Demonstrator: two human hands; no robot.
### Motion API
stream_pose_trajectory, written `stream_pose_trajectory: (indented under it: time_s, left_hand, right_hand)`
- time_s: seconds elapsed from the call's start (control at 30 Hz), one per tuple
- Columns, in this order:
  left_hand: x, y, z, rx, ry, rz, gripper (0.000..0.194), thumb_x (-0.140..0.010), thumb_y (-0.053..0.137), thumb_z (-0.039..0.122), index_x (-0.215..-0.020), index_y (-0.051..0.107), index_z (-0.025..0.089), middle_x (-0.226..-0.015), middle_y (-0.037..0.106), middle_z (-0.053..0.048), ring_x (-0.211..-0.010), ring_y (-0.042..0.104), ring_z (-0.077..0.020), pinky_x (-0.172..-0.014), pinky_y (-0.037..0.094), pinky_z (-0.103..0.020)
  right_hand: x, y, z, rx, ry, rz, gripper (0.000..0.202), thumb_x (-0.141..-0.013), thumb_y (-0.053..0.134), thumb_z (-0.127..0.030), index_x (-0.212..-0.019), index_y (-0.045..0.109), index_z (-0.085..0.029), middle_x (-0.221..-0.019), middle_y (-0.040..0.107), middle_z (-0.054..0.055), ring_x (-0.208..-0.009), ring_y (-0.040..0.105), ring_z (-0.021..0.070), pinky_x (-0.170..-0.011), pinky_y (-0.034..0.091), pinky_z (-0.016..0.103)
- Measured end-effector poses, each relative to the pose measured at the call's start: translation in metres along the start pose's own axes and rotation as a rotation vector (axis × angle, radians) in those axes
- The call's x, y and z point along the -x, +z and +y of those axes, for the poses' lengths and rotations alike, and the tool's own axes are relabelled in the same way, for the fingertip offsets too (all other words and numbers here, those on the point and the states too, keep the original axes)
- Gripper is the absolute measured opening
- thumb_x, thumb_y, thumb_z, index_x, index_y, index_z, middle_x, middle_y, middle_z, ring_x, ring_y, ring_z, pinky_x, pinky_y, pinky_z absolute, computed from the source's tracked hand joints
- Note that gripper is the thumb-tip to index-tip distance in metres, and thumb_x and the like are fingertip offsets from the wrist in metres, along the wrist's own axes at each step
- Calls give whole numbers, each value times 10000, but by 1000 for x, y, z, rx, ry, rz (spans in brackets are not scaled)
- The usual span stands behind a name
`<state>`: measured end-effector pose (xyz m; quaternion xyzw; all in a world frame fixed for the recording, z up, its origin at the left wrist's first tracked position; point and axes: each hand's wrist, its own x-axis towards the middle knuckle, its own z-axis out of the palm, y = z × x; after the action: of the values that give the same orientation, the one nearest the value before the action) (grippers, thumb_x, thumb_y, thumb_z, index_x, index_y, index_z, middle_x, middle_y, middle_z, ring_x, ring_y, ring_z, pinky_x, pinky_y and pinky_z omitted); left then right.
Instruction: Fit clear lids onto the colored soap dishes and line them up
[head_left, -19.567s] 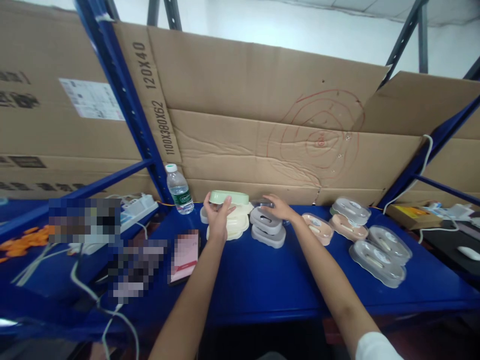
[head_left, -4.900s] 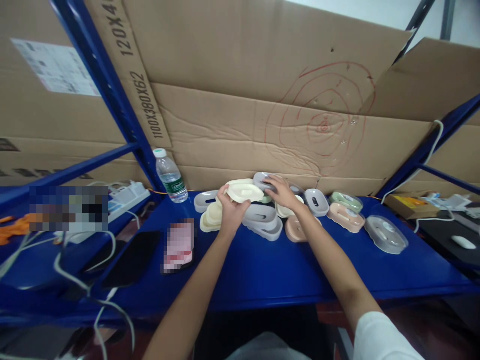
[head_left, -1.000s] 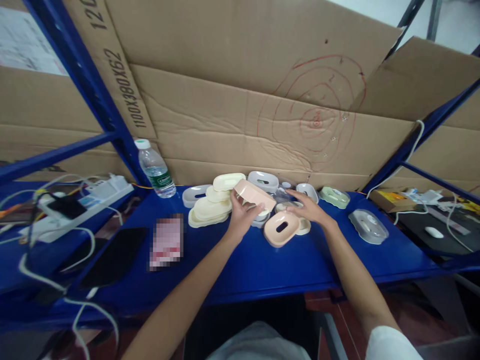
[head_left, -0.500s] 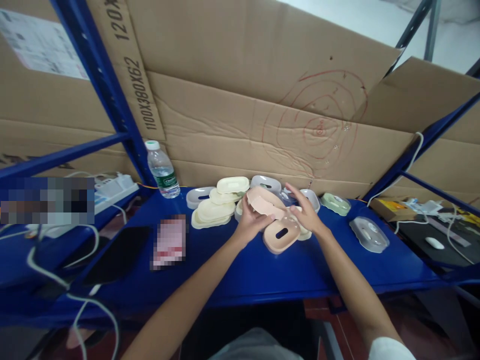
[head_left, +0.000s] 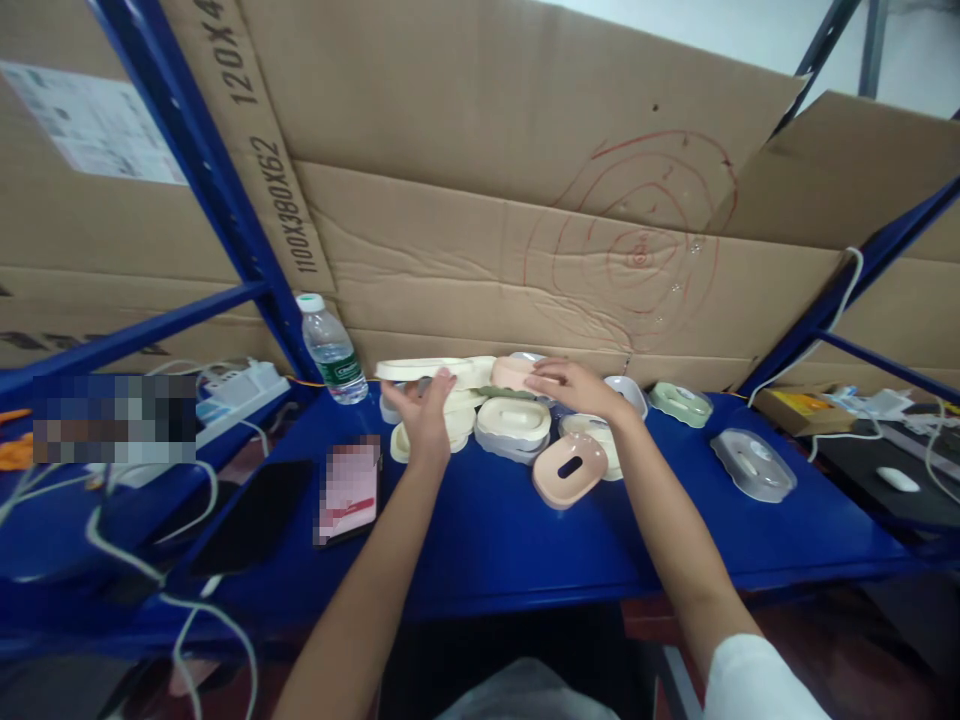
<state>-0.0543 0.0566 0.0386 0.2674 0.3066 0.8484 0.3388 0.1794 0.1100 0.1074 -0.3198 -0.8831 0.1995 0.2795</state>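
My left hand [head_left: 424, 415] grips a cream oval soap-dish piece [head_left: 405, 369], lifted and tilted above the left part of the pile. Over the back of the pile, my right hand [head_left: 581, 388] has its fingers on the right end of a pink oval soap-dish piece [head_left: 510, 374]. A cream wavy-edged piece [head_left: 514, 418] sits on a clear one between my hands. In front of my right wrist lies a pink slotted soap dish [head_left: 564, 478]. More cream pieces [head_left: 459, 428] lie under my left hand, partly hidden by it.
A water bottle [head_left: 334, 350] stands at the back left, with a phone [head_left: 349, 490] nearer me. To the right are a green soap dish [head_left: 681, 404] and a clear one [head_left: 752, 465]. Cardboard [head_left: 450, 220] walls the back; white cables [head_left: 124, 555] hang at left.
My left hand has moved left from the pink piece to a cream one and raised it. The pink piece is now further back, under my right fingers. The stacked cream piece is uncovered.
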Motion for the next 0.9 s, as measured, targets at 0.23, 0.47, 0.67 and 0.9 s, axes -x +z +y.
stream_pose_trajectory:
  time_s: [0.23,0.47,0.67,0.9]
  left_hand:
    - [-7,-6,-7,-41,8,59,955,-701,908,267,-1449,324,371,-1359,557,-65,-1117,702,-182,-1015,605,-401]
    - [2,-2,-11,-42,-40,-69,1049,-626,920,181,-1479,333,351,-1464,593,-84,-1174,706,-195,-1107,535,-417]
    - [8,-3,7,-23,-224,-343,1014,-604,922,208,-1491,440,309,-1314,724,-103,-1216,710,-312,-1086,538,-540]
    - [2,-6,16,-63,-174,-381,957,-653,905,285,-1494,453,360,-1423,645,-63,-1326,637,-264,-1127,523,-464]
  right_hand:
    - [4,28,-3,356,166,-219,378,-940,725,-507,-1144,779,-193,-1486,599,184,-1493,431,378,-1198,351,541]
    - [3,29,-14,314,62,-85,668,-970,651,-604,-1516,553,-232,-1664,399,186,-1570,325,375,-1242,290,575]
    - [-7,41,-18,167,-228,76,619,-1018,630,-505,-1579,481,-289,-1696,362,155,-1564,364,310,-1252,321,545]
    - [-14,43,-14,109,-293,171,341,-1065,544,-422,-1317,734,-292,-1351,692,107,-1328,605,275,-1169,458,503]
